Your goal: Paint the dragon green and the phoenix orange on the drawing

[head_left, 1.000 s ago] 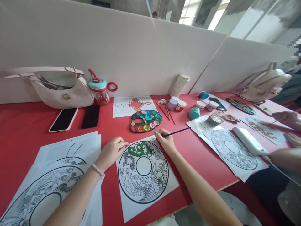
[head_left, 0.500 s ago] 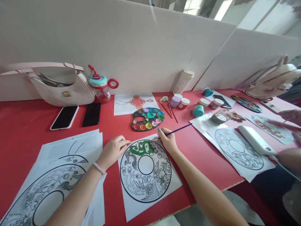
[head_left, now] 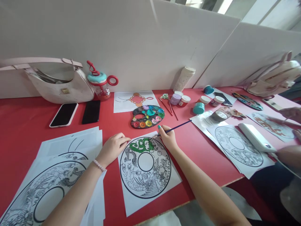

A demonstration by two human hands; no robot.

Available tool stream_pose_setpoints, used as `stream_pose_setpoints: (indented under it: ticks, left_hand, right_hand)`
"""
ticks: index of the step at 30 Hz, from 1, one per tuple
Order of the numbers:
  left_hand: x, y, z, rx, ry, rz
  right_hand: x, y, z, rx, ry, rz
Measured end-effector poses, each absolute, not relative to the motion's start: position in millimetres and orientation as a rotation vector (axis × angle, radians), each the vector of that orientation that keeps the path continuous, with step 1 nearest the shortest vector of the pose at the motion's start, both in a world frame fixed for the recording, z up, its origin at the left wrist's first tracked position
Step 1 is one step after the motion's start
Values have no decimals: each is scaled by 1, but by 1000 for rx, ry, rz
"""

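Paintbrush (head_left: 179, 126) should be light, stiff-handled; I'd hold it low, near the bristles. Right grip (head_left: 167, 137) pinches it there, tip around the top of the printed sheet (head_left: 133, 204), likely thin (green paint (head_left: 134, 147) may smear). Left grip (head_left: 114, 147) by upper-left corner; can't tell if pinching. Brush handle: slim, dark blue.

The printed sheet (head_left: 145, 161) lay flat — its ring design mostly uncoloured, part green — and the dark-handled paintbrush (head_left: 180, 126) slanted over its top edge.
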State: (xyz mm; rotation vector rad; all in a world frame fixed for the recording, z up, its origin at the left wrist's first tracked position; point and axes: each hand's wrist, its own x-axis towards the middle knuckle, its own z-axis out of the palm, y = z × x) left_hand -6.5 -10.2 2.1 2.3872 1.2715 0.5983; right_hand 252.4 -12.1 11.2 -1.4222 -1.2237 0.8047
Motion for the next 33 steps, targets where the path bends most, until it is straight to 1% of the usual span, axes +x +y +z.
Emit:
stream_pose_setpoints:
  ticks: [33]
  left_hand:
    - [-7,-10,3,2422,1255,602]
  right_hand:
    - [256,-10,3,-1449,-1234,743]
